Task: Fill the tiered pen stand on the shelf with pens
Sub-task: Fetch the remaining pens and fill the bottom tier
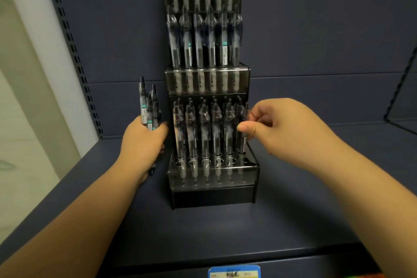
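Right hand [282,124]: grip is a thumb-and-fingertip pinch on the upper part of one pen [243,135] standing upright at the right end of the lowest tier; left hand [144,140]: grip wrapped round a bundle of pens [147,108], tips up, just left of the stand; tiered pen stand [212,192] sits on the dark shelf [293,221] against the back panel, pens upright in all visible tiers; front row of holes in lowest tier open; blue price label [234,272] on shelf edge below.
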A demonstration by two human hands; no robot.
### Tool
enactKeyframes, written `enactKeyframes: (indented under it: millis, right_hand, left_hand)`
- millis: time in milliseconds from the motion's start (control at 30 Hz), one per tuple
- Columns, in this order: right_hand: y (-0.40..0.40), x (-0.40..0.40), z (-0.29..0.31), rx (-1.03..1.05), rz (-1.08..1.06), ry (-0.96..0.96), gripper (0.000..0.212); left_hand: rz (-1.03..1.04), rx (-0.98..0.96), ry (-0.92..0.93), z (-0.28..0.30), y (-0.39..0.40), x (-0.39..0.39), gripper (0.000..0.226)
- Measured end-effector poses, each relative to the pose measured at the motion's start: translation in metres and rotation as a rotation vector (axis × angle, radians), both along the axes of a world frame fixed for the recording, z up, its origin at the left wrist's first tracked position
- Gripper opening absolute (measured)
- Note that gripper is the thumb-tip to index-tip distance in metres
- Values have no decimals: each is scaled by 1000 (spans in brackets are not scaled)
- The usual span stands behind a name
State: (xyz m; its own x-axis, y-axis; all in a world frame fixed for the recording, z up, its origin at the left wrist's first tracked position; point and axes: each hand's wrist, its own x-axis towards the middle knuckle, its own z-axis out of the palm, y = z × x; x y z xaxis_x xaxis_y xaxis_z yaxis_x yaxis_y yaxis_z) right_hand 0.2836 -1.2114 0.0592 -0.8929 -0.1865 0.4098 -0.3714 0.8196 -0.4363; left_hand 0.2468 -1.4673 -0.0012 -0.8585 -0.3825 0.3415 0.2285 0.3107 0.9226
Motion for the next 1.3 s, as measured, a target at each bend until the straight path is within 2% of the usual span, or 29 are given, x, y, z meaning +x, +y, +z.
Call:
enactKeyframes:
  millis: [233,400,500,600,667,733,867,1067,1300]
  right_hand:
    - [-7,6,-13,-60,-22,75,24]
    - [-7,14,-21,-120,-82,111,25]
    - [-17,29,-22,-297,-111,237,25]
    - [-48,41,-18,-332,-39,323,17]
    - [-75,44,-15,-301,37,308,16]
    - [-102,42,-12,-285,119,231,19]
    - [-141,31,-3,-355,236,63,25]
    - [-158,34,-6,-255,130,161,23]
    - [-161,34,-5,-311,65,167,29]
  left_hand:
    - [53,-72,-4,10,-6,10,25]
    - [40,108,10,12,-18,23,28]
    - [45,96,-18,2,-24,36,26]
    - [47,105,-34,-5,-26,43,24]
    - [79,46,-29,-5,-25,46,23]
    - [122,-100,-9,-5,-23,47,17]
    - [93,-344,-3,-5,-22,46,7]
    - [114,-324,9,-3,-18,54,22]
    - [170,-434,19,0,-14,60,9]
